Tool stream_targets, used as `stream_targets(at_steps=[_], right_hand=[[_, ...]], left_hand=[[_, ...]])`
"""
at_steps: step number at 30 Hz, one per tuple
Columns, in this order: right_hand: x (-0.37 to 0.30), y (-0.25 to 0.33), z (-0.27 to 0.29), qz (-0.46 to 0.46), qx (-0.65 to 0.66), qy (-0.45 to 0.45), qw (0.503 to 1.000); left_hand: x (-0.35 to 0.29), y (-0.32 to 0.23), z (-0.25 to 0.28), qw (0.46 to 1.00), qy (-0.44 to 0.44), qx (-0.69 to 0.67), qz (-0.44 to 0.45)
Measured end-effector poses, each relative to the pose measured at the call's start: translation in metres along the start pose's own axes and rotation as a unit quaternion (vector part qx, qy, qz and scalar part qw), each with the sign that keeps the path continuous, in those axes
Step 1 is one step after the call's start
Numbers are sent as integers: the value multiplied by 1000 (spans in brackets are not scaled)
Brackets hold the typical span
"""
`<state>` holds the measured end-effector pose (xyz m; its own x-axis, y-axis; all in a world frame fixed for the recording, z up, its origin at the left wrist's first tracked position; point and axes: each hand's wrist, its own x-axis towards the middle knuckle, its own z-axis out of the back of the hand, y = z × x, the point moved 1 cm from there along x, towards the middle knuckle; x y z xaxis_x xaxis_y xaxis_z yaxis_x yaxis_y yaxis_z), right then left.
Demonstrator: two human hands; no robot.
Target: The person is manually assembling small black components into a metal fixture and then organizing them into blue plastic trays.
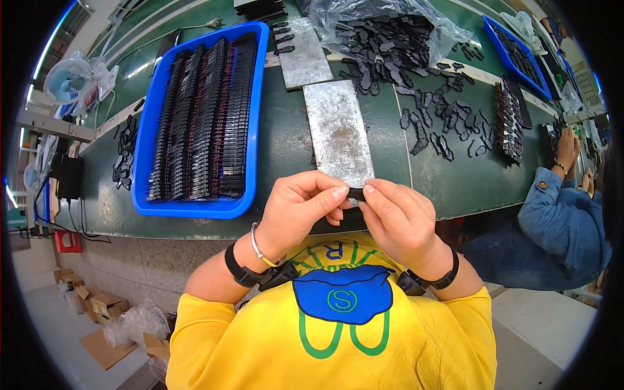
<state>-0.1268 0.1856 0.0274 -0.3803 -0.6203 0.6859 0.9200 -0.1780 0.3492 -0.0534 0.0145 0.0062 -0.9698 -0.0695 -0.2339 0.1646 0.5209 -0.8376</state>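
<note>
Between the fingertips of both hands is a small black plastic part [355, 194], held just above the near end of a worn metal plate [339, 130]. My left hand [302, 205] pinches its left end with thumb and forefinger. From the other side, my right hand [402, 213] grips the right end the same way. Fingers cover most of the part, so its full shape is hidden. To the left stands a blue tray [257, 130] packed with rows of black pieces and thin red wires.
A second metal plate [305, 62] bears a few black pieces. Loose flat black parts [448, 117] spread right of centre, near a heap in a clear plastic bag [448, 29]. At far right, a co-worker's denim sleeve [559, 208] reaches the green table [279, 156]. A white fan [71, 81] stands left.
</note>
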Motion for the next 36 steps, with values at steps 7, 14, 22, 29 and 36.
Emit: stream_targets(at_steps=[7, 14, 22, 29, 36], right_hand=[[0, 0, -6, 15, -2, -29, 999], [4, -3, 0, -33, 123, -28, 991], [-8, -11, 2, -230, 389, 59, 890], [-7, -14, 2, -133, 323, 23, 937], [-9, -13, 3, -58, 229, -28, 971]], left_hand=[[-6, 3, -12, 978, -46, 128, -161], [-8, 3, -3, 957, -7, 171, -233], [-5, 0, 4, 937, 51, 201, -280], [-5, 0, 0, 930, 57, 213, -294], [-5, -1, -3, 905, 72, 292, -302]])
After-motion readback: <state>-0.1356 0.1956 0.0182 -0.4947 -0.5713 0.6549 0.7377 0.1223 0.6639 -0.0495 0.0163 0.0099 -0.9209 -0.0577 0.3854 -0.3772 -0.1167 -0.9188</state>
